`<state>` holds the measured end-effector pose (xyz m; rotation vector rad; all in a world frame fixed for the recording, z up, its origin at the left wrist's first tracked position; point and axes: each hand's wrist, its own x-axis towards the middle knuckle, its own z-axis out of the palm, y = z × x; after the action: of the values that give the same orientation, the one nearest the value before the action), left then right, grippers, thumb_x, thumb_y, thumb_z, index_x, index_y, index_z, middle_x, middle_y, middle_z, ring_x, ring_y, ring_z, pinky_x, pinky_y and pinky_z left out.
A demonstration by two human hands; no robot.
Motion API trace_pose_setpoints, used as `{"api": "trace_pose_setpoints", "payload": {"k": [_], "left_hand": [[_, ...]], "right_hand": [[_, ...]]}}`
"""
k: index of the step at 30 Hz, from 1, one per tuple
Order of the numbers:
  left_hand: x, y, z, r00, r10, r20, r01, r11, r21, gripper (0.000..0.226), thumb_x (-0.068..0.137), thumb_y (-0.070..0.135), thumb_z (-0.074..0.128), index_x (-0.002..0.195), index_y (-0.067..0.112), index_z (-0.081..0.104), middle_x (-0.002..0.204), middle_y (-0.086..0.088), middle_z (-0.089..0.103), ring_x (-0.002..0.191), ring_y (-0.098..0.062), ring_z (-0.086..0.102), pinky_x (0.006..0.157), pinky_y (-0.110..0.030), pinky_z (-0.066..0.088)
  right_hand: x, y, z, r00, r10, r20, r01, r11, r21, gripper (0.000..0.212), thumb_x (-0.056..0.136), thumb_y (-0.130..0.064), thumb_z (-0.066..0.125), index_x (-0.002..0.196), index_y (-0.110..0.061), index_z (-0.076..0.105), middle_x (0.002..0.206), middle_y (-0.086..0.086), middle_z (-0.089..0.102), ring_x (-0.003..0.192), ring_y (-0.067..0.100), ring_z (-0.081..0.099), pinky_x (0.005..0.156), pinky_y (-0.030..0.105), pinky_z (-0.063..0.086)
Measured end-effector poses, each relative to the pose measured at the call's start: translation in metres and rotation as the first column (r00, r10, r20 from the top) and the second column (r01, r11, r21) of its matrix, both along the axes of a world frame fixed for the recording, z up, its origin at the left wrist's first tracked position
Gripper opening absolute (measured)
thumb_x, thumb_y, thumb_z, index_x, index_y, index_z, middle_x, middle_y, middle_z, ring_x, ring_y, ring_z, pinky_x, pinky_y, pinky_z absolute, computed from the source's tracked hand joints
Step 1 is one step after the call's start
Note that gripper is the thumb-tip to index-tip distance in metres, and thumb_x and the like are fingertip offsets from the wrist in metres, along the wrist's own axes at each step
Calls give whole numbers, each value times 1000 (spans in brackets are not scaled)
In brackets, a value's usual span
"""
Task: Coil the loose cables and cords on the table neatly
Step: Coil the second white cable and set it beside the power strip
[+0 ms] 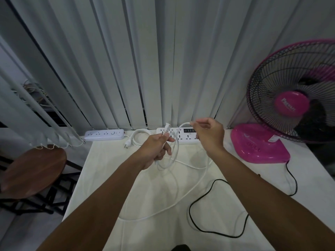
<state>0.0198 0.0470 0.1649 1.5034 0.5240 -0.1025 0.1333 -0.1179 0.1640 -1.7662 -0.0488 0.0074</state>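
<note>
A thin white cable (181,196) trails in loose curves over the white table (112,178). My left hand (156,148) grips a small loop of it together with its white plug end, held above the table's middle. My right hand (208,134) pinches the same cable a little to the right and higher, so a short arc spans between both hands. A loose black cord (194,201) lies in a wide curve at the front right. A coiled white cord (138,137) with its plug rests at the back, left of centre.
Two white power strips lie along the back edge, a small power strip (105,135) at the left and a long power strip (183,136) behind my hands. A pink fan (261,144) stands at the right. A brown round stool (30,171) sits left of the table. Vertical blinds (126,60) hang behind.
</note>
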Motion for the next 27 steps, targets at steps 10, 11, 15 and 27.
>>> {"api": "trace_pose_setpoints", "payload": {"k": [10,11,15,27], "left_hand": [[13,-10,9,980,178,89,-111,860,-498,42,108,29,31,112,-1,60,110,-24,66,97,-36,68,93,-50,54],[14,-9,10,973,219,77,-146,836,-529,40,108,30,32,109,2,59,107,-23,65,96,-35,66,98,-53,50],[17,-5,15,915,397,69,-286,760,-583,33,106,30,38,94,7,58,67,-7,59,65,-27,66,93,-47,53],[21,-24,25,942,303,144,-217,878,-426,33,105,40,39,93,13,52,53,1,39,43,-14,40,54,-29,37]], "right_hand": [[-61,24,-11,852,368,373,-317,929,-192,14,87,-21,74,101,-26,73,89,-15,75,71,0,69,63,24,58],[-66,23,-17,852,388,351,-353,921,-163,18,88,-24,73,105,-29,70,91,-15,75,75,3,72,65,26,60],[-89,10,-50,920,355,166,-325,928,-182,17,93,-49,60,96,-33,63,63,-9,67,56,12,67,59,39,58],[-91,6,-69,873,487,-16,-480,854,-202,37,105,-44,42,78,-26,62,53,2,61,44,6,55,51,16,44]]}}
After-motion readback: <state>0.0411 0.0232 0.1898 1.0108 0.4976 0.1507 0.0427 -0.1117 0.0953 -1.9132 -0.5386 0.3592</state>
